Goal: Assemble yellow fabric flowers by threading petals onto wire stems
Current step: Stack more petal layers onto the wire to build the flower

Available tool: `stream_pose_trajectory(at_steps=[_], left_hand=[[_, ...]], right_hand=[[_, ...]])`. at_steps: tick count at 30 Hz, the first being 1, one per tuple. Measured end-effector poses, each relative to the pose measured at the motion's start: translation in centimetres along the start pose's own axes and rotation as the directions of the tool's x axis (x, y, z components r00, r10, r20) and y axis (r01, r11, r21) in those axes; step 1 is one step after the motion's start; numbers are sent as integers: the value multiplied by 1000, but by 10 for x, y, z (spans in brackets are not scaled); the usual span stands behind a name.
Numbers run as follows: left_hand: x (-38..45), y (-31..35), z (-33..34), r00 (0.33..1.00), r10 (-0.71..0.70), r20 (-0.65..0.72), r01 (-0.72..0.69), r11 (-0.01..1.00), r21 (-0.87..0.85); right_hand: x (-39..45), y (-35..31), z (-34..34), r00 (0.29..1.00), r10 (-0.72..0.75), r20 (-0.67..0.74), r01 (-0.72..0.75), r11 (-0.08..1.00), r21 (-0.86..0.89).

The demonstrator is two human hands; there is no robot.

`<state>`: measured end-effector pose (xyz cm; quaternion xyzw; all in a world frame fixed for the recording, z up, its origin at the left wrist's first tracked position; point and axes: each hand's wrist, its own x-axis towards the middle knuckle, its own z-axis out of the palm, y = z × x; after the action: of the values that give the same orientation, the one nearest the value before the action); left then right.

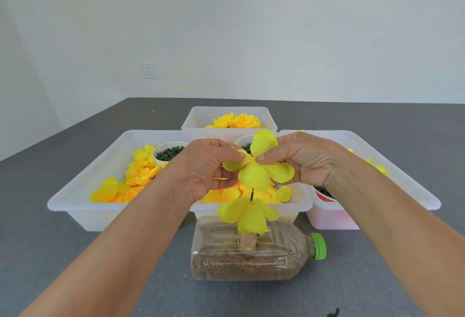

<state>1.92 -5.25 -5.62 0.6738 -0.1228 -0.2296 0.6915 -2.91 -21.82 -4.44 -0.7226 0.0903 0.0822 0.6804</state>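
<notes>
a wide white tray (pixel 83 191) sits at the left of a grey table (pixel 63 254), holding loose yellow-orange petals (pixel 137 178) and a white cup (pixel 169 152) of dark green bits. just right of it, the person's left hand (pixel 203 171) pinches one lobe of a yellow petal layer (pixel 261 165) between thumb and fingers. in the middle, a thin dark wire stem (pixel 252 194) rises from a sand-filled plastic bottle (pixel 251 254) lying on its side; a lower petal layer (pixel 247 212) already sits on the stem. the right hand (pixel 304 158) pinches the upper layer near its centre, thumb on top. behind, a small tray (pixel 269 118) holds finished yellow flowers (pixel 236 120). the fabric looks light, soft and floppy, so it probably handles best gripped close to its centre hole, either side of the wire. a pink-tinted tray (pixel 402 178) sits at the far right.
</notes>
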Motion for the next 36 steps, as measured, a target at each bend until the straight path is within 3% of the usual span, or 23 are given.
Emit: stream_pose_trajectory(at_steps=[36], left_hand=[[3,-12,-9,985,-42,169,17,989,147]], right_hand=[[-3,22,8,996,77,-39,-73,994,79]])
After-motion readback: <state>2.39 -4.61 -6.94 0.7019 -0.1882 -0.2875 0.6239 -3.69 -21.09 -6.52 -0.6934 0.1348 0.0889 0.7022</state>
